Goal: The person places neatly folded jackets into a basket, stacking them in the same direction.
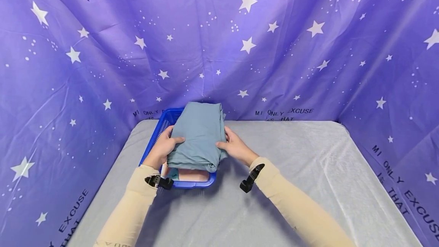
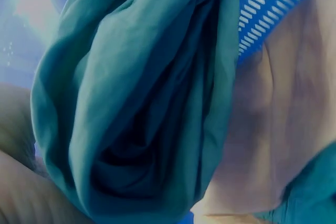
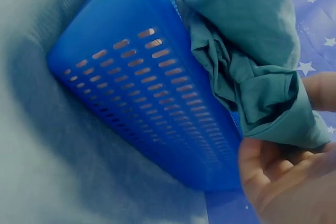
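Observation:
A folded grey-green cloth (image 1: 197, 136), several layers thick, is held over the blue plastic basket (image 1: 192, 185). My left hand (image 1: 162, 148) grips its left edge, thumb on top and fingers below. On the opposite edge my right hand (image 1: 236, 147) pinches it the same way. The right wrist view shows the right fingers under the loose folds of the cloth (image 3: 268, 103), just beyond the basket wall (image 3: 142, 77). Inside the basket lie a pinkish-beige cloth (image 2: 278, 129) and a teal cloth (image 2: 312, 192), partly hidden by the held one.
The basket stands on a table with a light grey plush cover (image 1: 295, 186), left of the middle. Purple star-printed curtains (image 1: 205, 48) enclose the back and both sides, close behind the basket.

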`<control>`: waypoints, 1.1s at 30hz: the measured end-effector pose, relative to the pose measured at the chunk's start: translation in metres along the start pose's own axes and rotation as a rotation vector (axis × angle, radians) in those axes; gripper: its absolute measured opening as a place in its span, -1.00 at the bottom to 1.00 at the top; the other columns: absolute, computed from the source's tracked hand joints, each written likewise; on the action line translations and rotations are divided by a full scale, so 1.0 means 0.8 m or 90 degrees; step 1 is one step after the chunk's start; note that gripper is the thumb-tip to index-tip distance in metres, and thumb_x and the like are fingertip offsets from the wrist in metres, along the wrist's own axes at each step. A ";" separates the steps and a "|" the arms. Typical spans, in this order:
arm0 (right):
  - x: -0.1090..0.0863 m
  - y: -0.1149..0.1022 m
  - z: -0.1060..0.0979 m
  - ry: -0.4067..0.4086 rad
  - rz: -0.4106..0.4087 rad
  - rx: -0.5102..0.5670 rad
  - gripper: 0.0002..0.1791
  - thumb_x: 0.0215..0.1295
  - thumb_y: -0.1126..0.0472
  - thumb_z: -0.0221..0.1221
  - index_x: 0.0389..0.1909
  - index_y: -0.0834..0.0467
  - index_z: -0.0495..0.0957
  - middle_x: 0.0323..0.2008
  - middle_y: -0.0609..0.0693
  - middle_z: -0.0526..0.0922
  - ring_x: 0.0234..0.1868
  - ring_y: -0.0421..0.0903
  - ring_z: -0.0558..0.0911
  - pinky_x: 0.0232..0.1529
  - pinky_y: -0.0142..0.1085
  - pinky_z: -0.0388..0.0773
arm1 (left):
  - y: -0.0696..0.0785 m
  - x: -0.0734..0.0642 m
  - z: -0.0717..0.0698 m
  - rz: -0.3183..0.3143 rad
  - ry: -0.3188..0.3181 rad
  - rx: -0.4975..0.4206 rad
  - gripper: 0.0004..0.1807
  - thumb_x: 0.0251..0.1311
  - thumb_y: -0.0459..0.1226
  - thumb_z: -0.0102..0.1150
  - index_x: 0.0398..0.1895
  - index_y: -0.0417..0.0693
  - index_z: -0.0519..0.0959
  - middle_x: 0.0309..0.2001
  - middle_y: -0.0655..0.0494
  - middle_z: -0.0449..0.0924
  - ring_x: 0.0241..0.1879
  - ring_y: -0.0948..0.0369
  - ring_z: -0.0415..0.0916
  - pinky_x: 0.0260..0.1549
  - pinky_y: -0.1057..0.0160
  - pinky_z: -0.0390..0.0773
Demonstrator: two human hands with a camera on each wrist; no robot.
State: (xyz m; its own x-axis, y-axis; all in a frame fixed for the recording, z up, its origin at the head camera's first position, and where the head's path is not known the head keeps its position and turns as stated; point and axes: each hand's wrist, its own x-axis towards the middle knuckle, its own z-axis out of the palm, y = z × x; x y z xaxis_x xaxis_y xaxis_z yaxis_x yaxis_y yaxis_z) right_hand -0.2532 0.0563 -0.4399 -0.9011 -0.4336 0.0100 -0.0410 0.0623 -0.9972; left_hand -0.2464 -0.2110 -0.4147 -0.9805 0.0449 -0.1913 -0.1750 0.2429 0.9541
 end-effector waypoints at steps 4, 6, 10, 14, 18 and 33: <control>0.008 -0.002 0.011 0.029 0.010 -0.022 -0.19 0.39 0.47 0.11 0.60 0.19 0.03 0.38 0.30 0.48 0.33 0.15 0.55 0.34 -0.05 0.51 | -0.005 0.005 -0.012 -0.012 -0.007 0.007 -0.25 0.39 -0.37 0.09 0.60 -0.09 0.08 0.49 -0.26 0.22 0.37 -0.14 0.33 0.27 -0.09 0.44; 0.012 -0.002 0.016 0.044 0.013 -0.036 -0.18 0.38 0.47 0.11 0.60 0.22 0.02 0.37 0.32 0.47 0.32 0.18 0.55 0.33 -0.04 0.52 | -0.006 0.006 -0.017 -0.012 -0.011 0.013 -0.24 0.41 -0.36 0.08 0.61 -0.09 0.05 0.50 -0.27 0.21 0.37 -0.14 0.33 0.26 -0.09 0.45; 0.018 0.000 0.025 0.062 0.032 -0.057 -0.15 0.36 0.48 0.11 0.61 0.24 -0.02 0.36 0.36 0.48 0.31 0.20 0.55 0.30 -0.03 0.54 | -0.007 0.007 -0.027 -0.016 -0.013 0.037 -0.24 0.43 -0.34 0.07 0.63 -0.07 0.01 0.50 -0.27 0.21 0.34 -0.14 0.36 0.18 -0.04 0.50; 0.021 0.000 0.031 0.071 0.051 -0.077 -0.13 0.35 0.47 0.12 0.62 0.22 -0.03 0.38 0.38 0.44 0.36 0.22 0.51 0.34 0.01 0.50 | -0.006 0.006 -0.032 -0.023 -0.022 0.047 -0.22 0.45 -0.33 0.05 0.64 -0.05 -0.03 0.50 -0.28 0.19 0.31 -0.16 0.38 0.12 -0.03 0.54; 0.024 0.004 0.033 0.096 0.042 -0.158 -0.15 0.34 0.41 0.17 0.60 0.24 0.04 0.43 0.40 0.35 0.43 0.27 0.42 0.42 0.06 0.41 | -0.007 0.010 -0.034 -0.025 -0.024 0.049 -0.22 0.45 -0.34 0.05 0.64 -0.06 -0.03 0.52 -0.29 0.16 0.34 -0.17 0.36 0.14 -0.04 0.53; 0.010 0.011 0.050 0.123 -0.059 -0.488 -0.52 0.27 0.17 0.32 0.21 0.16 0.57 0.15 0.13 0.61 0.09 0.11 0.38 0.18 -0.05 0.42 | -0.013 0.019 -0.039 -0.073 -0.033 0.168 -0.17 0.35 -0.42 0.03 0.63 -0.18 -0.07 0.56 -0.38 0.00 0.51 -0.28 0.09 0.41 -0.32 0.24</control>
State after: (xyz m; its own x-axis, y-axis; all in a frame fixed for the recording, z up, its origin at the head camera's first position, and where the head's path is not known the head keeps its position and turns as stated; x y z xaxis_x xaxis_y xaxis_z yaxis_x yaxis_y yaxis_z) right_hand -0.2438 0.0171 -0.4519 -0.9355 -0.3084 0.1723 -0.3416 0.6649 -0.6643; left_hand -0.2620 -0.2434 -0.4206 -0.9488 0.0510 -0.3118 -0.2478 0.4924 0.8343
